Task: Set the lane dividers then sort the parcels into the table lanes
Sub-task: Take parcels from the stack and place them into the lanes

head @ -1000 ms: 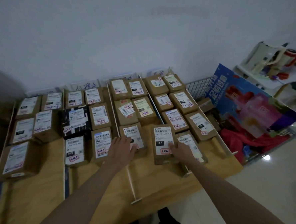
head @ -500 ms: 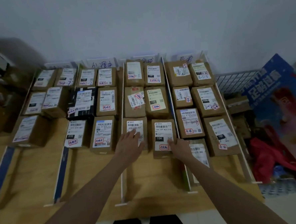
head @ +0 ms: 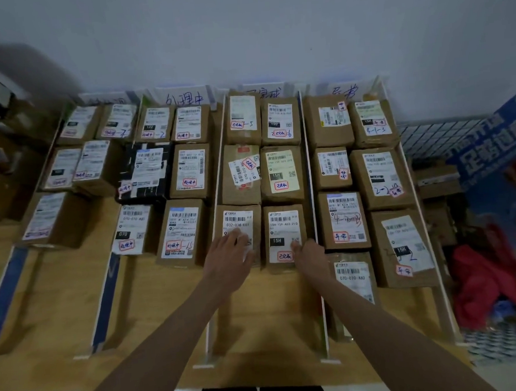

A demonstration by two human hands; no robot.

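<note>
A wooden table (head: 60, 298) stands against a pale wall. Thin white dividers (head: 312, 222) stand upright on it and cut it into long lanes. Brown cardboard parcels (head: 278, 121) fill the lanes in rows, two side by side. They are box shaped, with white paper labels and bar codes on top. One box (head: 146, 172) is black.

The left hand (head: 229, 257) lies flat on a near parcel (head: 237, 223) in the third lane. Its fingers are spread, not closed on anything. The label reads "032-038-E01".

The right hand (head: 311, 255) touches the near right corner of the next parcel (head: 283, 233). Its fingers are loose, and I cannot tell if it grips the box. That label reads "15H 159 A03 210" and "15H" in a black block. A red stamp sits at the bottom.

Other labels read "070-070-A80", "070", "122" and "150". Blue pen marks say "-5", "-6", "-2" and "4-1-3". Paper signs (head: 184, 98) with handwriting stand at the far end of the lanes.

A wire basket (head: 437, 136) sits to the right of the table. It holds a blue poster (head: 495, 147) with white letters and a red cloth (head: 482, 275).
</note>
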